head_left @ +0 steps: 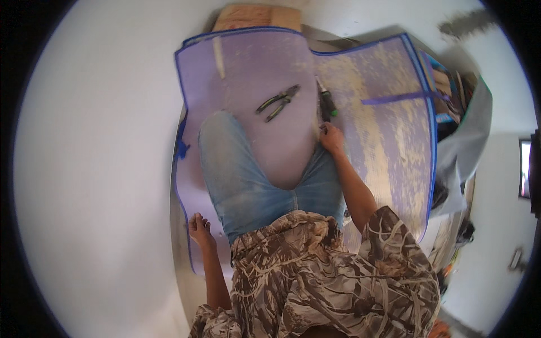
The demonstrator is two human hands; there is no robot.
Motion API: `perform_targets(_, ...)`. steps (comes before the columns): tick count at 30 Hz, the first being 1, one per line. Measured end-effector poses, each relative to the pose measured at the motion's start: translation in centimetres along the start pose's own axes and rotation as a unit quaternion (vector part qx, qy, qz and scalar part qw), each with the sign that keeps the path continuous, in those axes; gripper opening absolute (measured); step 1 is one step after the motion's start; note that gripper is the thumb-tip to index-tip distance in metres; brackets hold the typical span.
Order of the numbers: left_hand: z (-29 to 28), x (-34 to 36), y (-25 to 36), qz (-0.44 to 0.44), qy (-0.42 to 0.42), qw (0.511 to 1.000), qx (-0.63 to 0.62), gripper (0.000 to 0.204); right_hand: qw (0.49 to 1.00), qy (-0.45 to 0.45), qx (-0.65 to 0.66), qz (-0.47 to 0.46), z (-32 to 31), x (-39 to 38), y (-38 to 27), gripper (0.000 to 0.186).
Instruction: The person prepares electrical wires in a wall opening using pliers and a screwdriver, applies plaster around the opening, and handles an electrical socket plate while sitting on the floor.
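My right hand is closed at the lower end of black-and-green hand tools with a pale metal part, beside my right thigh; what exactly it grips is unclear. Pliers with black-and-green handles lie on the lilac mat above my jeans-clad legs. My left hand hangs over the mat's left part beside my left thigh, fingers curled; anything in them is too small to make out.
The mat's worn right half carries a purple strip. A wooden board shows behind it. Grey sheeting and assorted items crowd the right side, near a white wall. Another white surface borders the left.
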State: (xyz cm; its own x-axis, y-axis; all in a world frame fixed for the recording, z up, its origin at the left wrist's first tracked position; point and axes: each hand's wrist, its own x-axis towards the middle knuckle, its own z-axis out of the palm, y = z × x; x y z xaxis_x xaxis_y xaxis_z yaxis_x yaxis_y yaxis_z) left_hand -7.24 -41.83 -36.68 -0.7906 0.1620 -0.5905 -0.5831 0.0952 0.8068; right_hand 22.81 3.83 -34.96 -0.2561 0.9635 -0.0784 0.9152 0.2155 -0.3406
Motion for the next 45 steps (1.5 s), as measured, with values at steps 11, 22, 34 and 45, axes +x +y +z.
perform_targets(11,26.2,-7.0,16.6,0.241,-0.369,0.878,0.187,0.029,0.989,0.092,0.110,0.042,0.2,-1.4,-0.5,0.023)
perform_targets(22,52.9,-11.0,1.1,0.163,-0.520,0.712,0.442,0.021,0.985,0.062,0.135,0.091,-0.2,-1.2,0.2,0.016)
perform_targets(34,54.4,-6.6,0.2,0.119,-0.482,0.795,0.348,0.029,0.972,0.068,0.183,0.131,-0.7,-0.6,-0.6,0.017)
perform_targets(45,29.6,0.7,17.0,0.434,-0.252,0.689,0.523,0.034,0.976,0.070,0.164,0.128,-1.1,-0.2,-1.4,0.023)
